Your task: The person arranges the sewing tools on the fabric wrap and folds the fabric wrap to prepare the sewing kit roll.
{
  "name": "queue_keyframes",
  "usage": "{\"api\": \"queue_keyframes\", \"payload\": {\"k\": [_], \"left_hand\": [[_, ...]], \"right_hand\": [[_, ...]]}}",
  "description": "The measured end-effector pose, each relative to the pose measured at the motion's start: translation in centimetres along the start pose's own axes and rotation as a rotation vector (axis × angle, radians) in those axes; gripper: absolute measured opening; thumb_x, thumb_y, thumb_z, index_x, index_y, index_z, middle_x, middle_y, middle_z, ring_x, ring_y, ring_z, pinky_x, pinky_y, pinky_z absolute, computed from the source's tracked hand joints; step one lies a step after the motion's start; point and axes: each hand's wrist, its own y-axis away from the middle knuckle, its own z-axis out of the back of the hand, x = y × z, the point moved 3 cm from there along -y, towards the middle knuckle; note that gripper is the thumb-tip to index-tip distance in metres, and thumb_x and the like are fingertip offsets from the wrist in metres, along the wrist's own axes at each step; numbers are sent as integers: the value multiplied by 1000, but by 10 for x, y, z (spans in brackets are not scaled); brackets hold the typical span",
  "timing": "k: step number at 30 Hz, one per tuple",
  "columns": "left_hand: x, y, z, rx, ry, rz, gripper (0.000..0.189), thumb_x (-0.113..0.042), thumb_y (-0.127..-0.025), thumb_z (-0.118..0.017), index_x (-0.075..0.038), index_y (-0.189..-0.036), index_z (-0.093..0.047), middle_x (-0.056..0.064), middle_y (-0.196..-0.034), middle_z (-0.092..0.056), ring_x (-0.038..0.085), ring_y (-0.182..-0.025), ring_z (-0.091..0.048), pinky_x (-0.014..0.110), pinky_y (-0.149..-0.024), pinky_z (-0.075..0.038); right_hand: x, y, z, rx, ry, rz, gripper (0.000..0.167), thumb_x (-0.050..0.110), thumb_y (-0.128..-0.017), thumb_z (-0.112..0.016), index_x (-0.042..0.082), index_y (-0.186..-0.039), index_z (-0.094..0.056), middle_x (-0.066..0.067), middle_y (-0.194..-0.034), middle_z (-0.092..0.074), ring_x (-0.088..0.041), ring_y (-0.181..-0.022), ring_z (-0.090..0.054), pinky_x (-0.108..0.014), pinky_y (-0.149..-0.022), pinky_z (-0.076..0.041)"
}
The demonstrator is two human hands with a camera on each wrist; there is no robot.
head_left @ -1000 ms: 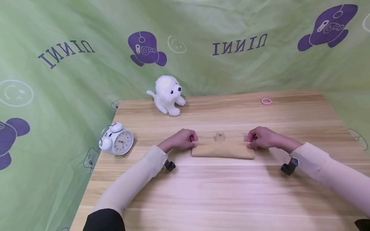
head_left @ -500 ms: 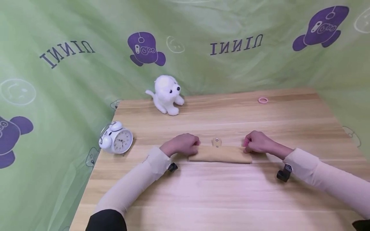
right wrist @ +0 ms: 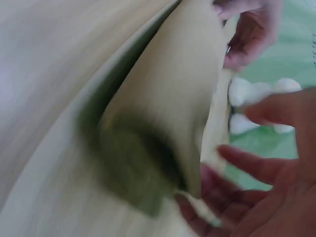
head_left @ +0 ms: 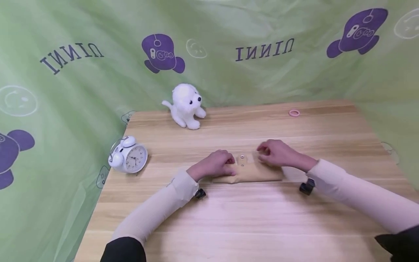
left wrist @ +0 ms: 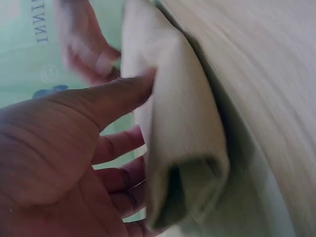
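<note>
A tan rolled-up piece of material lies across the middle of the table, a small tab with a metal snap showing behind it. The left wrist view shows its hollow end and greenish inner side. My left hand pinches the roll left of the tab, thumb on the near face and fingers behind. Over the right part hovers my right hand, fingers loosely bent. In the right wrist view its thumb stands apart from the roll, while its fingers are close to the far edge.
A white twin-bell alarm clock stands at the table's left edge. At the back sit a white plush dog and, farther right, a pink ring. A green printed curtain hangs behind the wooden table.
Both hands were at the roll's two ends and have moved inward toward the snap tab. My right hand has let go of the right end; the roll's front is now creased near my left thumb.
</note>
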Motion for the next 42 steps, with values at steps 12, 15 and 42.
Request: {"api": "queue_keyframes", "payload": {"k": [12, 15, 42], "left_hand": [[-17, 24, -14, -123, -150, -70, 49, -44, -98, -59, -8, -130, -64, 5, -121, -64, 21, -113, -59, 33, -101, -49], [-21, 23, -16, -145, -172, -37, 53, -52, -99, -54, -10, -130, -65, 4, -120, -63, 20, -111, -57, 36, -98, -49], [-8, 9, -19, -168, 103, 151, 42, -53, -96, -61, -22, -122, -69, -2, -109, -65, 17, -101, -55, 36, -91, -45]], "right_hand": [[13, -44, -39, 88, -416, -112, 24, 14, -91, -72, -3, -108, -72, -7, -84, -74, -5, -71, -57, -20, -67, -46], [8, -42, -39, 47, -499, -157, 24, 16, -89, -75, -2, -105, -74, -6, -86, -77, -3, -72, -60, -19, -68, -46], [4, -12, -35, -95, -344, 512, 19, 6, -88, -75, 9, -107, -78, -6, -104, -79, -17, -96, -75, -29, -83, -60]]}}
